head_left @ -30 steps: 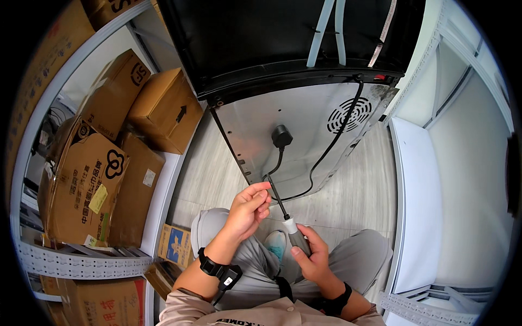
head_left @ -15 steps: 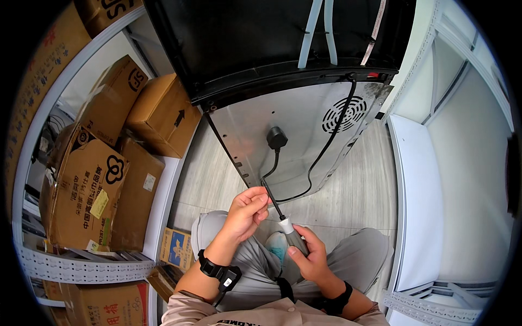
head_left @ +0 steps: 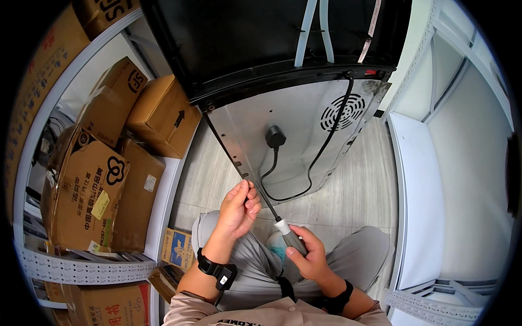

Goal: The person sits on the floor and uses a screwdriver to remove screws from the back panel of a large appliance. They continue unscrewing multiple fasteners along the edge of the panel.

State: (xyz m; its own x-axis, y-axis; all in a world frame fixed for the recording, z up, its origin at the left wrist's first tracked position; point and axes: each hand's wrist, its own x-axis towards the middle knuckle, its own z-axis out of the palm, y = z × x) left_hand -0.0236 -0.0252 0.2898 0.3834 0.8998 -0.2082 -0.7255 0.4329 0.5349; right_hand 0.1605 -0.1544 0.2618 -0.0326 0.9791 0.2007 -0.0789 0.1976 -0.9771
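My right hand (head_left: 309, 255) grips the grey handle of a screwdriver (head_left: 290, 237), whose long dark shaft slants up and left toward the lower left edge of a metal back panel (head_left: 239, 130). My left hand (head_left: 238, 209) is closed beside the far end of that shaft, thumb and fingers pinched together close to the panel's edge. What they hold, if anything, is hidden, and so is the screwdriver's tip. A black plug (head_left: 275, 136) sits against the panel, and its black cord (head_left: 310, 174) loops down and back up past a round vent (head_left: 342, 112).
Above the panel is the appliance's black upper back (head_left: 234, 43) with pale blue strips (head_left: 305, 32). Cardboard boxes (head_left: 87, 190) fill the left shelving; a white shelf (head_left: 416, 201) stands on the right. My bent legs (head_left: 356, 252) flank the work on a wood-look floor (head_left: 198, 174).
My left hand has moved left and slightly up, toward the panel's edge. The screwdriver's far end has shifted left as well, while my right hand has barely moved.
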